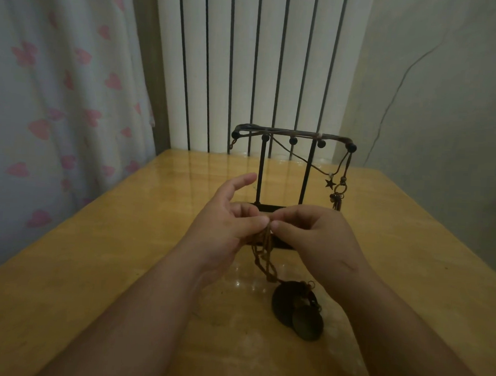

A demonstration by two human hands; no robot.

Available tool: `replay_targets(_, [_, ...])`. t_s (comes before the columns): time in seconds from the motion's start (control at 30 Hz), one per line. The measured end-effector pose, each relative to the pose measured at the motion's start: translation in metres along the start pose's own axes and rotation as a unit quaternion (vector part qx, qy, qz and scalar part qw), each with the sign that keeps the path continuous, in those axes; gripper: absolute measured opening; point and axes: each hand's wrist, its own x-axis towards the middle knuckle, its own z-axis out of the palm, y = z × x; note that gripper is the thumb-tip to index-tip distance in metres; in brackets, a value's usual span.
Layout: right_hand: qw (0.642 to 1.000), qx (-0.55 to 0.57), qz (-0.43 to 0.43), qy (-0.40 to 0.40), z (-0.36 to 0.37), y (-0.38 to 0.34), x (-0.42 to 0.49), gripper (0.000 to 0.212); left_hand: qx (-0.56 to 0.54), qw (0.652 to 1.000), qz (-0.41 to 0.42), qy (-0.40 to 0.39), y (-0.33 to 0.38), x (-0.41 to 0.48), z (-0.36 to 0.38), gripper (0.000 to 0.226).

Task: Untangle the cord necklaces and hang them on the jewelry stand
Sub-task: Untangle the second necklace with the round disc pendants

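A black wire jewelry stand (282, 172) stands upright on the wooden table (121, 238), just beyond my hands. One cord necklace with a star charm (330, 183) and small metal pendants (338, 197) hangs from its right end. Twisted brown cords (262, 258) run down from between my hands to dark round disc pendants (297, 308) lying on the table. My left hand (227, 224) and my right hand (310, 235) both pinch the top of these cords, thumbs nearly touching. The stand's base is partly hidden behind my hands.
A radiator (257, 66) with vertical white columns rises behind the table. A curtain with pink hearts (51, 103) hangs at the left. A bare wall (449, 113) with a thin wire fills the right.
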Motion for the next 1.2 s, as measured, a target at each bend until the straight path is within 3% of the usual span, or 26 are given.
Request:
replay_targets(0.13, [0.998, 0.045, 0.027, -0.041, -0.002, 0.000, -0.002, 0.015, 0.004, 1.000, -0.005, -0.012, 0.000, -0.002, 0.003, 0.067])
replay_targets(0.23, [0.999, 0.037, 0.025, -0.030, -0.004, 0.001, -0.001, 0.011, 0.013, 1.000, 0.001, 0.000, 0.000, -0.002, 0.002, 0.068])
replay_targets(0.4, [0.992, -0.117, -0.031, 0.031, 0.004, 0.002, 0.001, 0.004, 0.055, 0.998, 0.004, 0.015, 0.000, -0.001, 0.003, 0.069])
replay_targets(0.63, [0.983, -0.156, -0.074, 0.058, 0.005, -0.001, -0.001, 0.008, 0.027, 0.999, -0.017, -0.024, 0.004, -0.001, 0.003, 0.075])
replay_targets(0.87, [0.935, -0.325, -0.133, 0.055, 0.009, -0.003, 0.000, 0.006, 0.264, 0.964, 0.024, 0.008, 0.004, -0.001, 0.007, 0.062])
replay_targets(0.97, [0.964, -0.250, -0.078, 0.052, 0.008, 0.001, 0.002, 0.005, 0.282, 0.958, 0.035, 0.029, 0.001, -0.002, 0.008, 0.056])
replay_targets(1.2, [0.993, -0.112, -0.037, 0.031, 0.004, 0.004, 0.005, 0.007, 0.117, 0.993, 0.006, 0.024, 0.000, 0.000, 0.008, 0.055])
